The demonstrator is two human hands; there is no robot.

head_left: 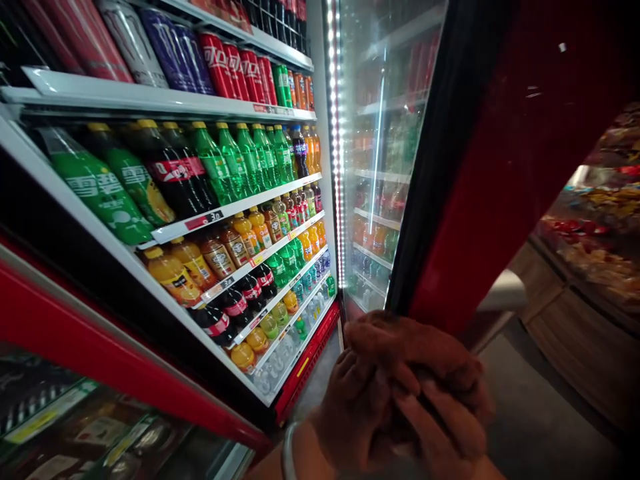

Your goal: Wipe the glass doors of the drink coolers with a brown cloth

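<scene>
My left hand [353,403], with a pale band [289,452] at the wrist, is low in the middle of the head view. Its fingers are bent and pressed against my right hand [440,407], whose fingers are also curled. The two hands are bunched closely together. A brownish-red lumpy shape [410,341] lies along their top; in this dim light I cannot tell whether it is part of a hand or something held. Just beyond them is the lower part of an open glass cooler door [380,167] with a red and black frame [480,167].
On the left, a lit drinks cooler has white shelves [240,212] holding cans and green soda bottles [240,157], cola bottles [183,173] and juice bottles [167,273]. Another red-framed cooler [125,373] stands at lower left. Packaged goods [595,247] sit on a wooden stand [565,327] at right.
</scene>
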